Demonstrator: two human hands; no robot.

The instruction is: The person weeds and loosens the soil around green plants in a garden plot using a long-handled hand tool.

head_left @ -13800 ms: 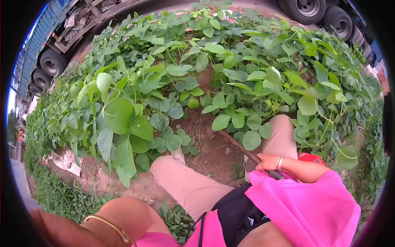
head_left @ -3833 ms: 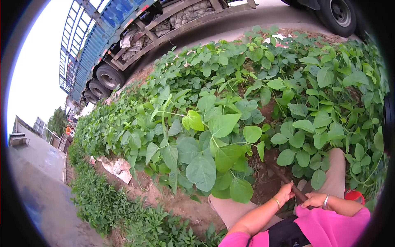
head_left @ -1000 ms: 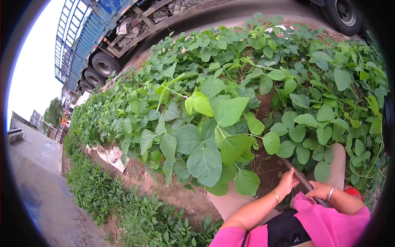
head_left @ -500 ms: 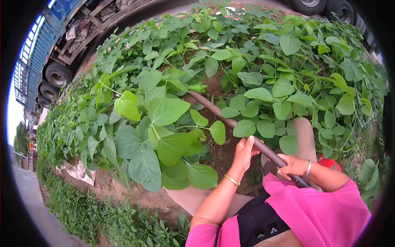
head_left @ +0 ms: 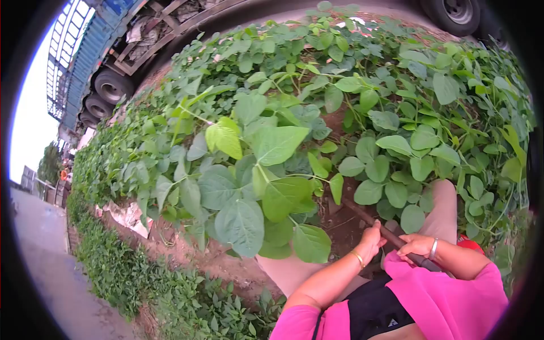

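A brown wooden pole [head_left: 358, 212] slants from the plants down toward my body; its far end is hidden by leaves and shade, so I cannot tell what tool it belongs to. My left hand [head_left: 371, 241], a gold bangle at its wrist, is closed round the shaft. Closer to the darker butt end, my right hand [head_left: 417, 247] with a silver bangle grips the same pole. Large green leaves [head_left: 288, 198] of bean-like plants rise just left of the pole, and bare brown soil [head_left: 343, 222] shows beneath it.
Leafy plants [head_left: 422, 141] spread ahead and to the right. At the upper left stands a blue truck [head_left: 97, 54]; another wheel [head_left: 455, 12] is at the top right. A paved road [head_left: 42, 243] runs along the left, and a pale scrap [head_left: 130, 217] lies on the soil.
The pole has been drawn back toward my body, so less of it shows ahead of my hands. My left hand has come nearer me. The view has turned left.
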